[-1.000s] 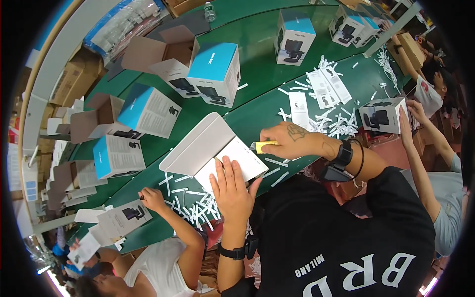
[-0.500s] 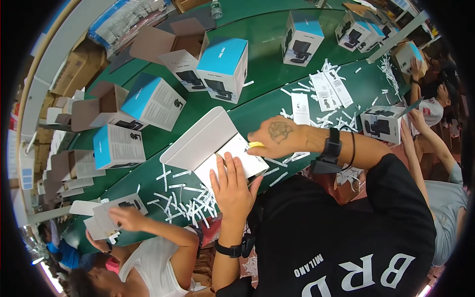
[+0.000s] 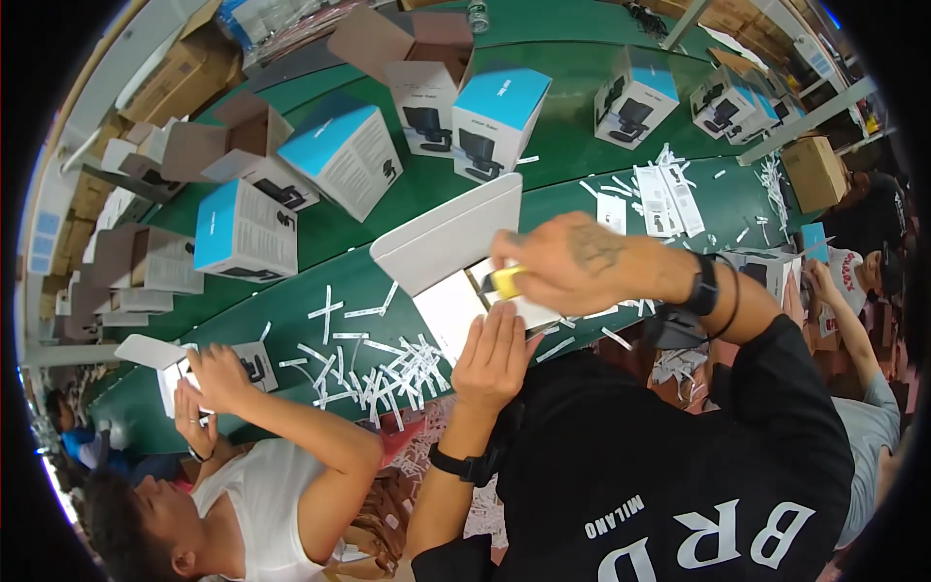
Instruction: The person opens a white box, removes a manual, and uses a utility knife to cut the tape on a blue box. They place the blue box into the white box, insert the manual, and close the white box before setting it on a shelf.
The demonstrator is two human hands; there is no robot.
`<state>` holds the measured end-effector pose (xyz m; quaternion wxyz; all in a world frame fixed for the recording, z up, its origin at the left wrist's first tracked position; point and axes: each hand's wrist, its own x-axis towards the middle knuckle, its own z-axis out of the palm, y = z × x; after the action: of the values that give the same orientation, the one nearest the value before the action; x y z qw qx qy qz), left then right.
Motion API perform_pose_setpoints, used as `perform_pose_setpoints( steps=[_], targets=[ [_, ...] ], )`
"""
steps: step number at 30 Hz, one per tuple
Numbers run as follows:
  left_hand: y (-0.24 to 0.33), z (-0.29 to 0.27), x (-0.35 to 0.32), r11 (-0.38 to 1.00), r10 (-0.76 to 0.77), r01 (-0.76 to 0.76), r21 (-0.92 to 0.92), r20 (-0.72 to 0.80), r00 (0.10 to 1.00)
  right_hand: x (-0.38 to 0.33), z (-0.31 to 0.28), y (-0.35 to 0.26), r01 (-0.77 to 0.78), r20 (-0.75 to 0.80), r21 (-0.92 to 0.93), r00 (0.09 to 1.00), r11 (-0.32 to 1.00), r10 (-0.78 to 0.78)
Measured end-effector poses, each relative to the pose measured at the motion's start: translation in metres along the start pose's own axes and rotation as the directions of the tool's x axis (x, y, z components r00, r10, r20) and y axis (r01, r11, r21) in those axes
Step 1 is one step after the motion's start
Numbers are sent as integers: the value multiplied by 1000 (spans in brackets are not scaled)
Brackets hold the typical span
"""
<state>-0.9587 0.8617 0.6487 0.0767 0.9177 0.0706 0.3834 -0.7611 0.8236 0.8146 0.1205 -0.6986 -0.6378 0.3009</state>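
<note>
In front of me is a white carton point(image 3: 451, 315) with its wide lid flap point(image 3: 451, 233) raised on the far side. A dark gap shows between its inner flaps. My left hand point(image 3: 492, 364) lies on the carton's near part, fingers stretched out and thumb at the side. Above the carton, my right hand point(image 3: 567, 267) is closed around a yellow tool point(image 3: 505, 282) that looks like a box cutter. Its working end is hidden, and the hand is slightly blurred. The fingertips of both hands are close together near the gap.
Several blue-topped boxes point(image 3: 501, 121) stand along the green table point(image 3: 427, 199), beside open brown-lined cartons point(image 3: 233, 136). White paper strips point(image 3: 388, 378) lie scattered nearby; printed leaflets point(image 3: 669, 199) lie farther right. A co-worker point(image 3: 291, 485) handles another box at left; others work at right.
My right hand has turned and shows more of the yellow tool, now over the gap, which appears wider. My left hand has slid toward the carton's near edge. The view has shifted.
</note>
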Motion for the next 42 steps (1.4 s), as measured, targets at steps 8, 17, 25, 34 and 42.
perform_pose_setpoints(
  steps=[8,17,25,34,42],
  targets=[
    [-8,-4,-3,1000,23,-24,-19,-5,1000,62,72,-11,40,35,-53,999,998,-39],
    [-11,-14,-8,995,-43,46,-87,35,998,74,101,-24,109,-24,-159,993,981,-115],
    [-14,-18,-15,998,-51,51,-29,3,999,86,114,-41,385,-112,-78,913,920,-392],
    [-14,-42,-4,973,-129,154,-172,144,981,-20,-28,64,-195,-219,-383,969,903,117],
    [2,-60,4,630,-446,441,-639,167,879,22,16,-8,182,-397,13,904,983,-161]
  ],
)
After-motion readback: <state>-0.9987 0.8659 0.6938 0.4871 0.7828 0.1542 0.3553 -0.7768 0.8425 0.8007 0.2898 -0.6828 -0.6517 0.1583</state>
